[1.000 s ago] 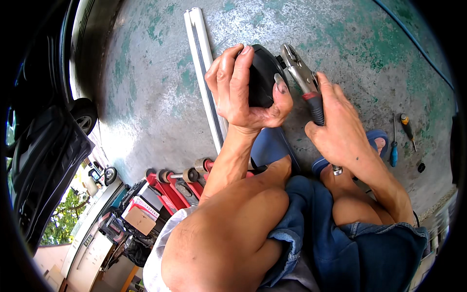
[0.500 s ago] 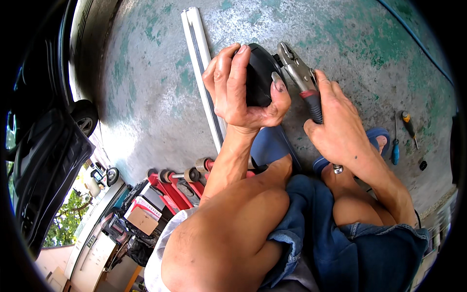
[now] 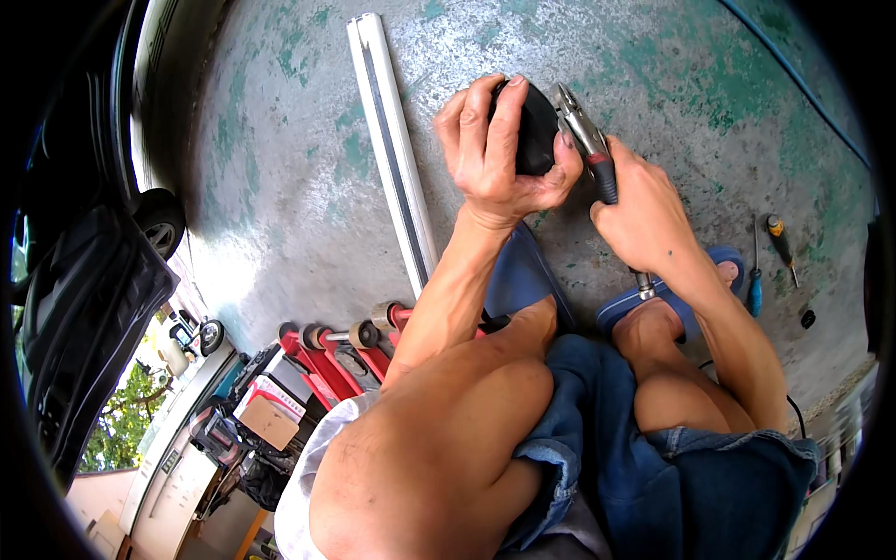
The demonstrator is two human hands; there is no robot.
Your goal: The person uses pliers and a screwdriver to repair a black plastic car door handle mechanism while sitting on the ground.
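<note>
My left hand (image 3: 499,154) is closed round a black, rounded plastic-looking part (image 3: 535,131), held up above the floor with its broad side tilted. In my right hand (image 3: 644,210) is a pair of locking pliers (image 3: 585,131) with metal jaws and dark grips with red. The jaws stand at the right side of the black part, close to my left thumb. Whether they grip anything on it I cannot tell. My palm hides the lower end of the pliers, where a metal screw end (image 3: 644,285) shows below.
A long pale metal rail (image 3: 392,154) lies on the worn concrete floor (image 3: 280,187). To the right lie a blue screwdriver (image 3: 755,280), a yellow-black screwdriver (image 3: 782,247) and a small black piece (image 3: 808,319). A red floor jack (image 3: 336,359) and a car wheel (image 3: 161,233) are at left.
Both hands have shifted: the left moved right with the black part. The pliers turned, showing a narrower side, and their jaws moved right and slightly down.
</note>
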